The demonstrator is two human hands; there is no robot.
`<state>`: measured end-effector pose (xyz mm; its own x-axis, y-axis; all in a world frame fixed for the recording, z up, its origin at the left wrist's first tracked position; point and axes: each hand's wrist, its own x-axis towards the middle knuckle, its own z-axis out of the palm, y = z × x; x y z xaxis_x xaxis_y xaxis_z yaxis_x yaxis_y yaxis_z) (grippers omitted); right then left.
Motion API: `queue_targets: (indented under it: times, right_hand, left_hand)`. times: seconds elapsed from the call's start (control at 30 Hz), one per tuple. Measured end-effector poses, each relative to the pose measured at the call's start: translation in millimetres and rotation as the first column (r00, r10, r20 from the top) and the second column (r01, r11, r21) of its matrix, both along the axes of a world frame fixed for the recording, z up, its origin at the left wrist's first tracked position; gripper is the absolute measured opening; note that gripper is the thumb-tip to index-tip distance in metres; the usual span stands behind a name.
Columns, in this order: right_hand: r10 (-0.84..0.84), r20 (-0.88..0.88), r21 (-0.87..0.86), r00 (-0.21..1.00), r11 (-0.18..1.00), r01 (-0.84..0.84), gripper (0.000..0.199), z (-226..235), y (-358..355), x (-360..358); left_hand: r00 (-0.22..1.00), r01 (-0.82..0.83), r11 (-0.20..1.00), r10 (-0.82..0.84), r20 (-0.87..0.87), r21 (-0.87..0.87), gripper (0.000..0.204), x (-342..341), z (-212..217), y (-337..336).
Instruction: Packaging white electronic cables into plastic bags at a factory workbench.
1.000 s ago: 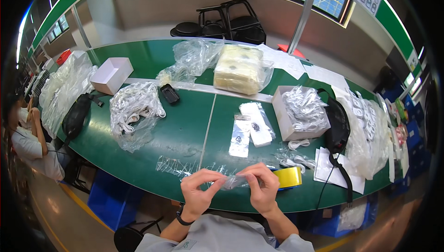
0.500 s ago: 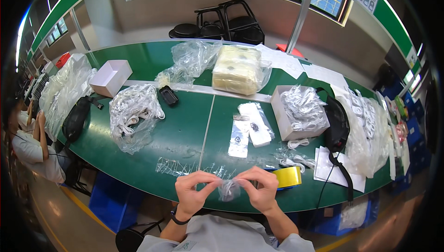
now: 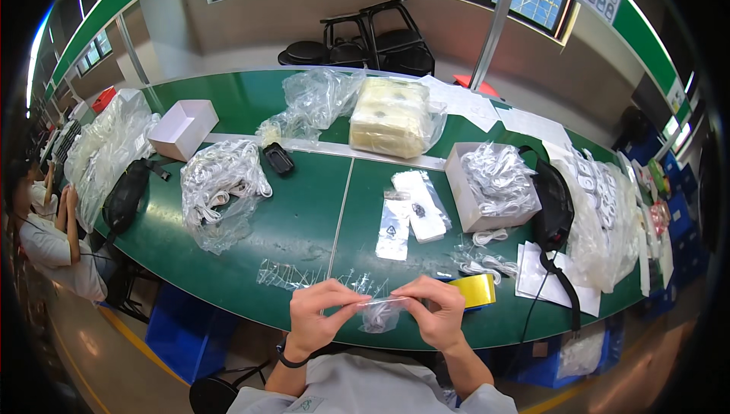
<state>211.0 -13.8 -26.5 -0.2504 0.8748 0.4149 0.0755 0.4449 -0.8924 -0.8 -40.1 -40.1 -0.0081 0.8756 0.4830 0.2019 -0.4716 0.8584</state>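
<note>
A small clear plastic bag (image 3: 380,318) hangs between my hands at the near edge of the table, with something pale inside that is hard to make out. My left hand (image 3: 322,315) pinches one top corner of the bag between thumb and fingers. The other top corner is pinched by my right hand (image 3: 435,309), so the top edge is drawn straight. Just beyond my hands lie clear strips (image 3: 308,276) on the green table. A roll of yellow tape (image 3: 474,291) stands to the right of my right hand.
Flat bags (image 3: 392,231) and a white box of bagged white cables (image 3: 494,186) lie ahead to the right, with loose cables (image 3: 487,263) nearer. A heap of cables in plastic (image 3: 220,186), an empty white box (image 3: 184,128) and a black pouch (image 3: 126,195) are leftward. Another person (image 3: 61,247) sits far left.
My right hand has moved slightly right, away from my left. The bag's top edge, bunched before, is now stretched wider between my fingers.
</note>
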Motion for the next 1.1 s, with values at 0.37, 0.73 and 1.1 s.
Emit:
queue_targets:
  times: [0.37, 0.73, 1.1]
  right_hand:
    - [0.406, -0.250, 0.095, 0.879, 0.914, -0.395, 0.034, 2, 0, 15]
    - [0.383, -0.013, 0.199, 0.924, 0.906, -0.373, 0.032, 25, -5, 17]
    - [0.393, 0.014, 0.150, 0.919, 0.908, -0.391, 0.030, 25, -3, 25]
  left_hand:
    - [0.987, 0.161, 0.970, -0.155, -0.048, 0.180, 0.025, -7, 16, -9]
    - [0.894, 0.433, 0.899, -0.437, 0.099, 0.062, 0.038, -21, 17, -1]
    - [0.892, 0.452, 0.890, -0.451, 0.023, -0.056, 0.032, -19, 30, -5]
